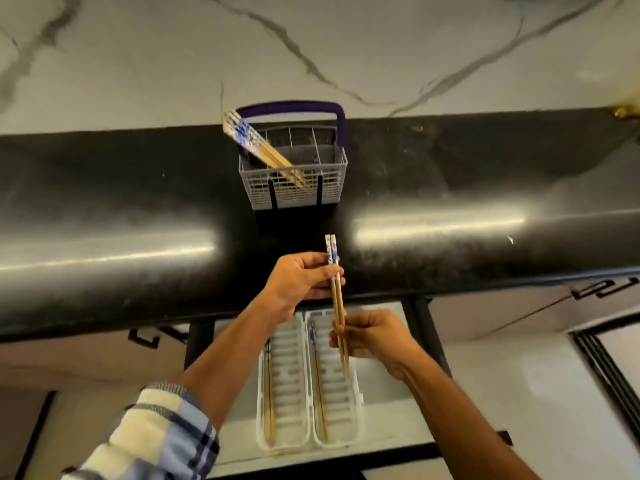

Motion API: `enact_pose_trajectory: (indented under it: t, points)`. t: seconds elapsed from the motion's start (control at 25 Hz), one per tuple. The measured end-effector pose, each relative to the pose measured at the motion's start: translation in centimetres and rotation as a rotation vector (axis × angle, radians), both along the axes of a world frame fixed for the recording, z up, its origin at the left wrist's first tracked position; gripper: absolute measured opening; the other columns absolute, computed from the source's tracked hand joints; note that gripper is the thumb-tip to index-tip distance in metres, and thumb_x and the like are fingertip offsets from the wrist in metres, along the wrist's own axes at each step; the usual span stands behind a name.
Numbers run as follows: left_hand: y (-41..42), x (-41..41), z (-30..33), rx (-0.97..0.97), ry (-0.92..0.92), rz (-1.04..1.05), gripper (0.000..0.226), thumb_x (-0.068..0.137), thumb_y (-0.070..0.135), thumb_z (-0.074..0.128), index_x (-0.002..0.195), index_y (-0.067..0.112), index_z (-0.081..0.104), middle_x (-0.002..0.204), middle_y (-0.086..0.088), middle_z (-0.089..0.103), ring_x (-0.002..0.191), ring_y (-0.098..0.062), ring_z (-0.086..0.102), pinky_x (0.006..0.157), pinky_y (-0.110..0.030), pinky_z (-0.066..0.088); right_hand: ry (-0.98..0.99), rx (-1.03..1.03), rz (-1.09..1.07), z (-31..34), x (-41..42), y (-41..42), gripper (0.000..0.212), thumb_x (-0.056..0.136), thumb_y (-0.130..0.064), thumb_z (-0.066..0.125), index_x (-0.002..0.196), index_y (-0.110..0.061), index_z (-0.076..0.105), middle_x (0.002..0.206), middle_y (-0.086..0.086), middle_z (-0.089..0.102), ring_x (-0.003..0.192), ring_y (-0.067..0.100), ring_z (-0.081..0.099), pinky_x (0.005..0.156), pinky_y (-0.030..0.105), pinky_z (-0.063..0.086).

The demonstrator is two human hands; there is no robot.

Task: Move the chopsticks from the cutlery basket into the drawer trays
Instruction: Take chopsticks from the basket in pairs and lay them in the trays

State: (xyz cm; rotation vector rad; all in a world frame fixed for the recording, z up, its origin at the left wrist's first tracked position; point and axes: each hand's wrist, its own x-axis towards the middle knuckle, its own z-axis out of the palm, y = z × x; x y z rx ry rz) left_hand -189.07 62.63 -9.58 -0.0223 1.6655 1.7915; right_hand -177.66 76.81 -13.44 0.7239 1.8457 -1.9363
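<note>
A grey cutlery basket (294, 192) with a purple handle stands on the black counter, and several blue-patterned chopsticks (258, 147) lean out of its left side. Both hands hold one pair of chopsticks (336, 296) above the open drawer. My left hand (299, 284) pinches the pair near its patterned top. My right hand (369, 336) pinches it lower down, near the tips. Below, two white trays lie side by side in the drawer: the left tray (284, 386) and the right tray (337, 393). Each has chopsticks along its left side.
The glossy black counter (138, 209) runs across the view, its front edge overhanging the back of the open drawer (384, 424). A marble wall rises behind it. Pale cabinet fronts flank the drawer on both sides.
</note>
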Motion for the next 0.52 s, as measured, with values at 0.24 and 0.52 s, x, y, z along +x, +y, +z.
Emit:
enact_pose_trajectory:
  t: [0.24,0.52]
  points:
    - [-2.0,5.0,-8.9,-0.161,-0.055,-0.067,0.023,0.09,0.004,0.067,0.112,0.002,0.069,0.101,-0.015,0.076,0.087,-0.021,0.076,0.071,-0.027,0.061,-0.243,0.173,0.083,-8.8,3.8,-3.0,0.008,0.086,-0.008,0.071,0.084,-0.009,0.079,0.076,0.008,0.074,0.07,0.019,0.067,0.078,0.041,0.06]
    - [-1.9,7.0,-14.7,-0.278,-0.209,0.061,0.029,0.089,0.003,0.069,0.118,-0.001,0.067,0.103,-0.013,0.076,0.09,-0.02,0.075,0.073,-0.029,0.061,-0.367,0.531,0.268,-12.8,3.9,-5.4,0.034,0.085,-0.006,0.057,0.054,-0.02,0.06,0.056,-0.003,0.057,0.049,0.012,0.05,0.049,0.017,0.04]
